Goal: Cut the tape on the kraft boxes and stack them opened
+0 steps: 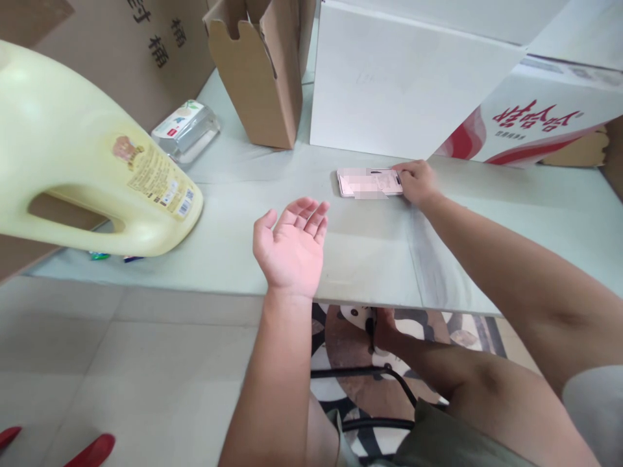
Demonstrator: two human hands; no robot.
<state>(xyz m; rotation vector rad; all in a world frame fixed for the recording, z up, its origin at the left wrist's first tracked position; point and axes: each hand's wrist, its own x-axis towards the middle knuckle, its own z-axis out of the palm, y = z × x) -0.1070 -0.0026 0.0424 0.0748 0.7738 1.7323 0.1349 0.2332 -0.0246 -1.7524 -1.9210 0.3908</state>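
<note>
My right hand (416, 181) grips the right end of a smartphone (370, 183), which is at the tabletop with its lit screen up; part of the screen is blurred out. My left hand (294, 245) is palm up above the front of the table (233, 259), fingers apart and slightly curled, with nothing in it. It is a little to the left of the phone and nearer to me, not touching it.
A large pale yellow jug (82, 155) stands at the left. Behind it are a clear bottle (187, 130) lying down and a big brown carton (121, 71). A narrow cardboard box (263, 78), a white box (384, 84) and a red-and-white box (530, 123) line the back.
</note>
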